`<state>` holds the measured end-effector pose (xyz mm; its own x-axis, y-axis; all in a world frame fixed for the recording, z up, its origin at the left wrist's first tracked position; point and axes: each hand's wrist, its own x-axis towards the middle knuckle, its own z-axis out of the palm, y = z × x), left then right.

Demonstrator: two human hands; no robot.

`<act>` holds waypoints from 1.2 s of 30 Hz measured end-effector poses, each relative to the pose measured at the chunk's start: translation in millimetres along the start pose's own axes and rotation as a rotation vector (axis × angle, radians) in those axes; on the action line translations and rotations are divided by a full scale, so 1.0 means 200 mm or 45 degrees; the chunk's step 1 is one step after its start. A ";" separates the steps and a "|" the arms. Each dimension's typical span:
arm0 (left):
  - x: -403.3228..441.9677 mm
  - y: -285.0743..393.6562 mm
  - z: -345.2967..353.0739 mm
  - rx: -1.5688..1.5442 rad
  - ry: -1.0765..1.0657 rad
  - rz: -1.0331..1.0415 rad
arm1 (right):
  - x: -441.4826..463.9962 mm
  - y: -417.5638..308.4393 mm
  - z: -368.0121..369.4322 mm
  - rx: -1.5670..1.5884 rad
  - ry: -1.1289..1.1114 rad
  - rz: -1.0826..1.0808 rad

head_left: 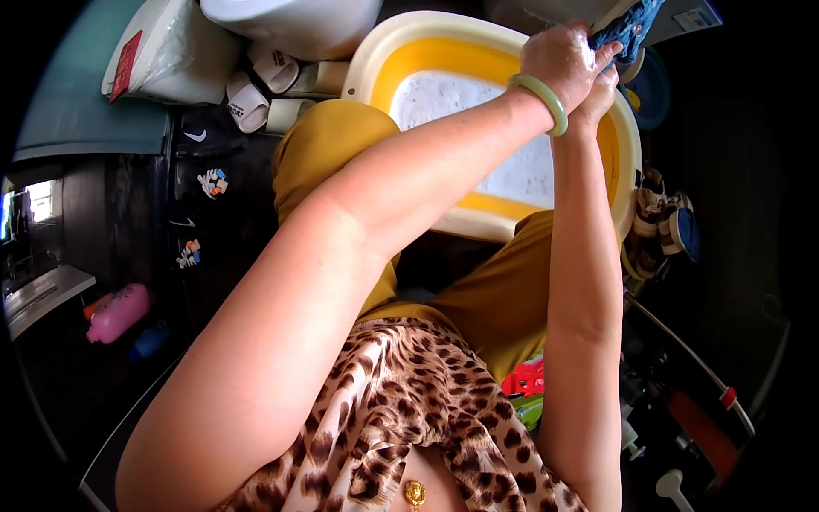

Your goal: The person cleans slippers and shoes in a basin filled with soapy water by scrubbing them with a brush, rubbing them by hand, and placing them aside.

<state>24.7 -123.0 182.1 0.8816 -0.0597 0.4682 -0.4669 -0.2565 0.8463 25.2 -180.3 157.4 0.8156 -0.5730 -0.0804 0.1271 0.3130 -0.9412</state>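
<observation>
A blue wet cloth [627,32], twisted into a rope, rises toward the upper right edge. My left hand [559,66], with a pale green bangle [550,104] at the wrist and suds on the fingers, is closed round its lower end. Just beneath it, my right hand [595,101] is also closed on the cloth; most of its fingers are hidden. Both hands are over the right side of an oval basin [452,53] with a white rim and a yellow wall. Cloudy, foamy water [520,171] lies inside the basin.
White slippers [247,102] and a white bin [183,55] stand left of the basin. To the right are a blue tub [653,90] and several shoes [665,213]. A pink bottle [119,314] lies at far left. My knees [333,141] flank the basin's near side.
</observation>
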 end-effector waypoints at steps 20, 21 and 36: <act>0.06 -0.05 0.02 0.038 -0.212 -0.280 | 0.10 0.07 -0.01 -0.076 -0.030 0.172; 0.07 -0.06 0.02 0.039 -0.205 -0.283 | 0.10 0.07 0.00 -0.081 -0.031 0.174; 0.05 -0.06 0.00 0.042 -0.175 -0.233 | 0.09 0.08 -0.01 -0.114 -0.032 0.185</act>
<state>38.2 -119.8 177.3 0.9537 -0.1397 0.2665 -0.2976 -0.3066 0.9041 41.8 -187.2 141.0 0.8356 -0.5073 -0.2106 -0.0429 0.3220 -0.9458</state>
